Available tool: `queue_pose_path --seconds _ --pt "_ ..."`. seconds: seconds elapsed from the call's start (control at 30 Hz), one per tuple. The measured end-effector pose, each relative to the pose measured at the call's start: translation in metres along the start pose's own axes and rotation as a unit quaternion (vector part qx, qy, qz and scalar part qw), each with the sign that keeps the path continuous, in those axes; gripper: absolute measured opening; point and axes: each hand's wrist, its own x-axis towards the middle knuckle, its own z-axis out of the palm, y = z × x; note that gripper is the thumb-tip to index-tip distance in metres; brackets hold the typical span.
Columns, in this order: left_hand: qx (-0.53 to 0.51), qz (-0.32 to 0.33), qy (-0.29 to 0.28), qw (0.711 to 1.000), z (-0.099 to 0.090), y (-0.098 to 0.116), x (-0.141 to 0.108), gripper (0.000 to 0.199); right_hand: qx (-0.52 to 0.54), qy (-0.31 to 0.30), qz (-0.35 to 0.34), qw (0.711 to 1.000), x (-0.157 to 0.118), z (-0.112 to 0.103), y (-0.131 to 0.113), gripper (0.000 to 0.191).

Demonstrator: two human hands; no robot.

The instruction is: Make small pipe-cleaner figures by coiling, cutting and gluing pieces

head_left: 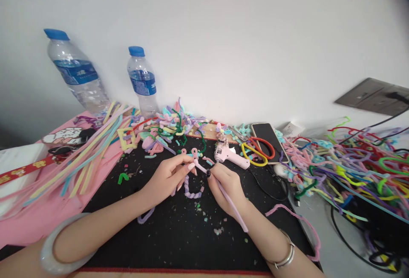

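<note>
A pale pink pipe cleaner (231, 203) runs between my two hands over the black mat (128, 239). My left hand (172, 175) pinches its far end, where small pink loops (194, 152) stick up. My right hand (226, 184) is closed around the same stem, whose free end trails down across the wrist. Below and between the hands lies a bent, twisted lilac pipe cleaner piece (193, 195). Another purple loop (146, 216) rests under my left forearm.
A pink glue gun (231, 157), yellow and red-handled scissors (258, 152) and a phone (270, 139) lie behind my right hand. Two water bottles (142, 82) stand by the wall. Pipe cleaners are piled left (96, 150) and right (319, 158). Cables run on the right.
</note>
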Motion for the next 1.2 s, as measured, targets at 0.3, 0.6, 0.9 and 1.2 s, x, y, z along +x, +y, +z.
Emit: queue_pose_path --seconds 0.3,0.6,0.9,1.2 --pt "-0.01 -0.005 0.002 1.0 0.0002 0.0003 0.0003 0.027 -0.029 -0.036 -0.016 0.999 0.0012 -0.0014 -0.0003 0.023" --pt "-0.022 -0.01 -0.004 1.0 0.0003 0.0019 0.0012 0.027 -0.039 -0.042 -0.022 0.998 0.0018 -0.0033 -0.0005 0.024" --pt "-0.004 0.013 -0.01 1.0 -0.0015 -0.0006 0.0009 0.023 -0.014 -0.039 -0.023 0.999 0.001 -0.0028 -0.0001 0.021" --pt "0.043 0.033 -0.017 0.998 -0.0022 0.004 0.0002 0.02 0.037 0.004 -0.006 0.999 -0.0011 -0.0038 -0.0011 0.018"
